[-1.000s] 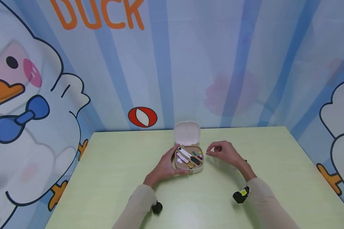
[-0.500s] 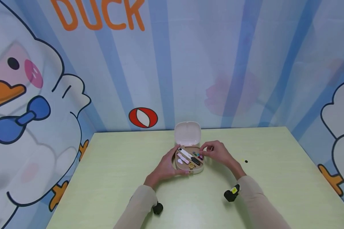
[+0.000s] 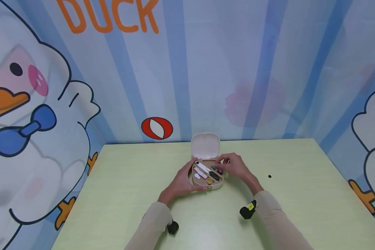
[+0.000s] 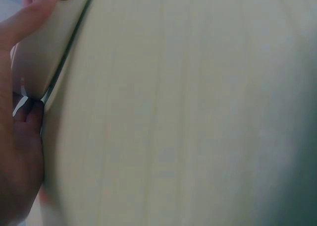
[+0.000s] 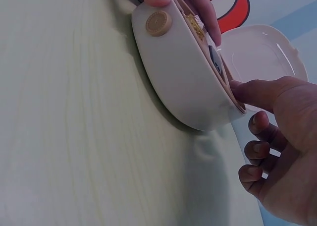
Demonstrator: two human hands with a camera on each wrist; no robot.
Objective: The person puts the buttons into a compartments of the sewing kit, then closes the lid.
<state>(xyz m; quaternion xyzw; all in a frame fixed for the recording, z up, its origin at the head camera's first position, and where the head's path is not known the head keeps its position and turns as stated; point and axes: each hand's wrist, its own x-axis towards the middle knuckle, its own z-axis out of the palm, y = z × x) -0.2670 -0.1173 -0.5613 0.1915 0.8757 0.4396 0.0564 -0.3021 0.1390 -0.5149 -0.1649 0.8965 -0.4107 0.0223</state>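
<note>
A small pale box (image 3: 216, 186) stands with its lid (image 3: 205, 146) raised at the back. My left hand (image 3: 182, 182) grips its left side, the thumb along the front wall near a round tan knob (image 5: 159, 23). Inside the box lie a slim white-and-black tool (image 3: 214, 175), a pink piece (image 3: 201, 173), a gold round piece (image 3: 209, 180) and several small coloured pieces (image 3: 219, 171). My right hand (image 3: 235, 167) reaches into the right compartment with thumb and a fingertip; its other fingers curl outside. The fingertips are hidden by the rim, so I cannot tell whether they hold anything.
On the pale table (image 3: 293, 208), right of the box, lie a small black round piece (image 3: 269, 176) and a tiny yellow one (image 3: 265, 174). A printed curtain (image 3: 206, 69) rises behind the table's back edge.
My right hand has moved left from beside the box into its right compartment, which uncovers the black and yellow pieces on the table. My left hand has kept its grip on the box.
</note>
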